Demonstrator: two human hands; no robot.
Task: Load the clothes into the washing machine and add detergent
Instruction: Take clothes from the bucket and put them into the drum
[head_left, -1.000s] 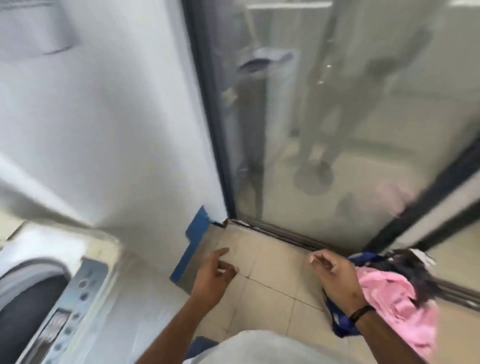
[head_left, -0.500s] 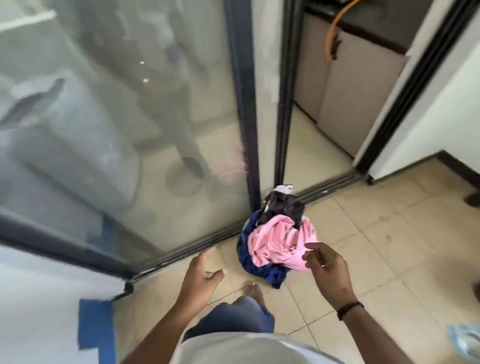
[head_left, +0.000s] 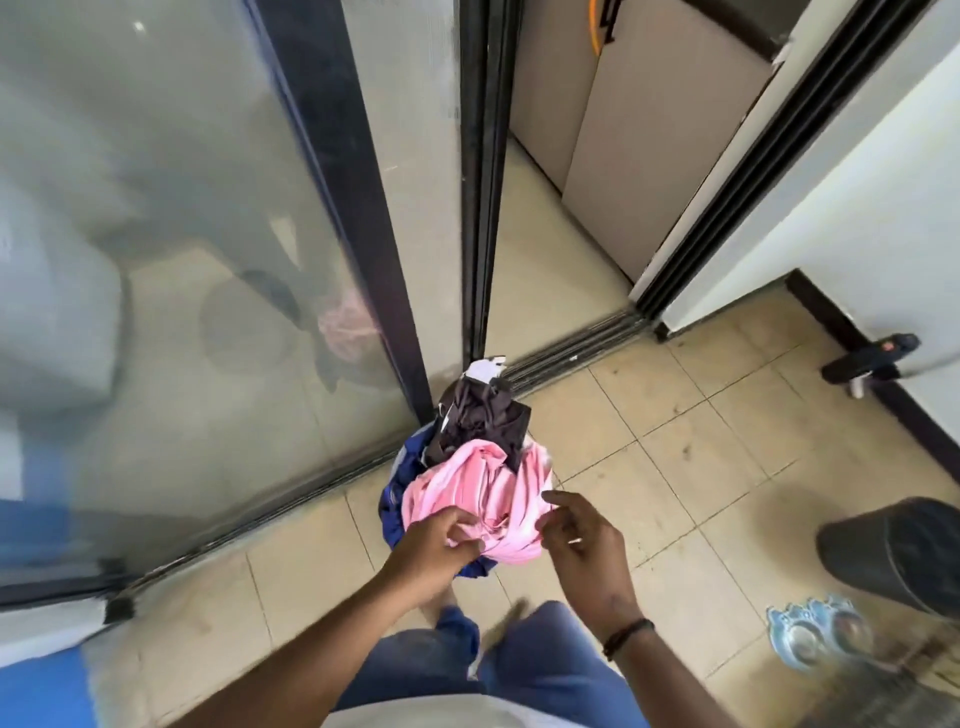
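We've swung from the washer to the clothes pile (head_left: 470, 488) at twelve o'clock: left hand (head_left: 434, 545) now pinching the pink garment (head_left: 467, 499), right hand (head_left: 584, 545) spread beside it, so loading starts.

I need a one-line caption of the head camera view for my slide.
Both hands, left hand and right hand, reach a pile of pink, dark brown and blue clothes on the beige tiled floor.

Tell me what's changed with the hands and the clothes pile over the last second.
Both hands moved forward onto the pile: the left hand now pinches the pink garment, and the right hand hovers open beside it. The dark garment stayed on top, the pile unmoved.
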